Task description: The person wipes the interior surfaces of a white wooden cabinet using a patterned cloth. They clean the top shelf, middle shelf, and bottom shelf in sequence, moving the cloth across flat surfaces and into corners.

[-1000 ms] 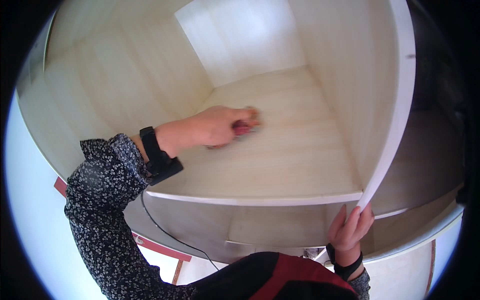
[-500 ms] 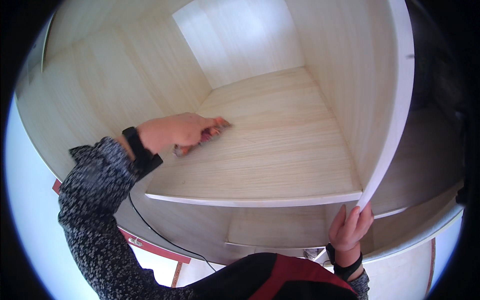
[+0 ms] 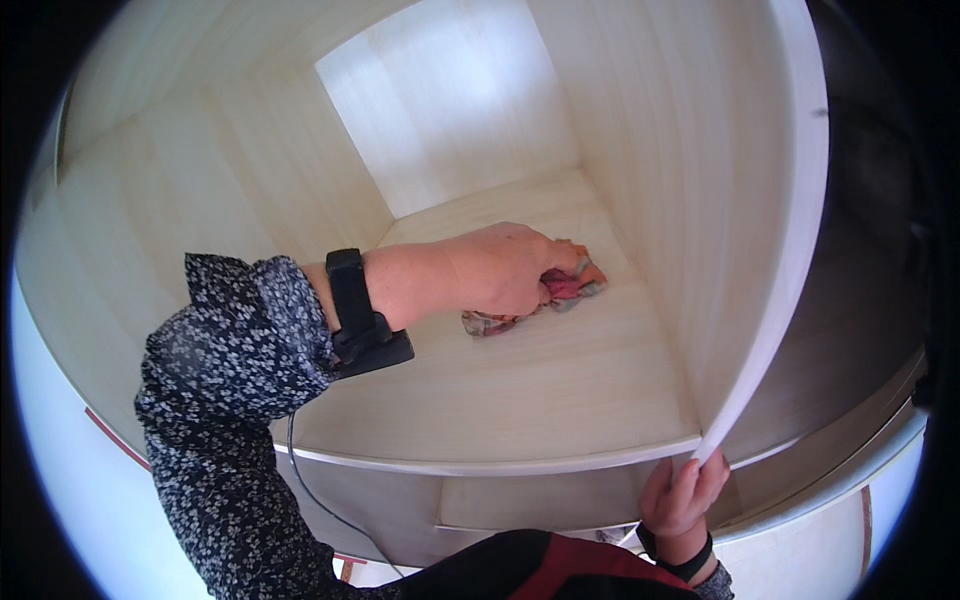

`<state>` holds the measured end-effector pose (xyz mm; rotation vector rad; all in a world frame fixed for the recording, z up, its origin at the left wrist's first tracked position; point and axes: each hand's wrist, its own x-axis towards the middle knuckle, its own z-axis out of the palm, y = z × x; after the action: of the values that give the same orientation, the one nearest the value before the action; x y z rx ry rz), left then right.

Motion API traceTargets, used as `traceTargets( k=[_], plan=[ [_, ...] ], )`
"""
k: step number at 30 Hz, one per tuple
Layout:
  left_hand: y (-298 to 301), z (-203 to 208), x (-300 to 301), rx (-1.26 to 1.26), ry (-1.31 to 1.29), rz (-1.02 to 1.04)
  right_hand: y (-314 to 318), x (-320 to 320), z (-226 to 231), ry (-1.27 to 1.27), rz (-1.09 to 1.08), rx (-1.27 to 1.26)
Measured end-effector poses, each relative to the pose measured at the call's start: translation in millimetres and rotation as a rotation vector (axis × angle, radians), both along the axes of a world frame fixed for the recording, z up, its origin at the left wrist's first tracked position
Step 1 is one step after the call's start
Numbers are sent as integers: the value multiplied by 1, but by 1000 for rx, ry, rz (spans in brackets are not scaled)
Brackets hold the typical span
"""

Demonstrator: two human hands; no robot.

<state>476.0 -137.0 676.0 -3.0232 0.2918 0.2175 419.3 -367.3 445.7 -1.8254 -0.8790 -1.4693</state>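
My left hand (image 3: pixel 505 268) is closed around a crumpled cloth (image 3: pixel 568 287), patterned in red, orange and grey-green. It presses the cloth against a pale wood-grain shelf board (image 3: pixel 500 410), right of the board's middle. Part of the cloth sticks out under the palm; the fingertips are partly hidden. Lower right, my right hand (image 3: pixel 685 495) grips the front edge of an upright side panel (image 3: pixel 745 385), just below where the shelf meets it. Its fingers wrap round that edge.
The pale back panel (image 3: pixel 450 105) and left wall (image 3: pixel 210 165) enclose the compartment. Below the shelf lies a lower board (image 3: pixel 540 502). A dark compartment (image 3: pixel 865 230) opens right of the side panel. A thin black cable (image 3: pixel 320 500) hangs from my left wrist strap (image 3: pixel 350 295).
My left hand has slid the cloth to the right across the shelf. My right hand keeps its grip on the panel edge. The whole view has shifted a little.
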Motion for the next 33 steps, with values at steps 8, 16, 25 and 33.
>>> traceTargets(
  k=[8, 16, 25, 33],
  plan=[
    [90, -18, 94, 151, -124, -79, -13, -16, -17, 37, 27, 32],
    [91, -31, 143, 65, -357, -196, -8, -18, -21, -56, 20, -9],
    [12, -13, 94, -213, 43, -158, -5, -16, -14, -19, 15, 9],
    [152, -50, 200, 278, -328, -26, -8, -18, -31, 41, 42, -33]
  ],
)
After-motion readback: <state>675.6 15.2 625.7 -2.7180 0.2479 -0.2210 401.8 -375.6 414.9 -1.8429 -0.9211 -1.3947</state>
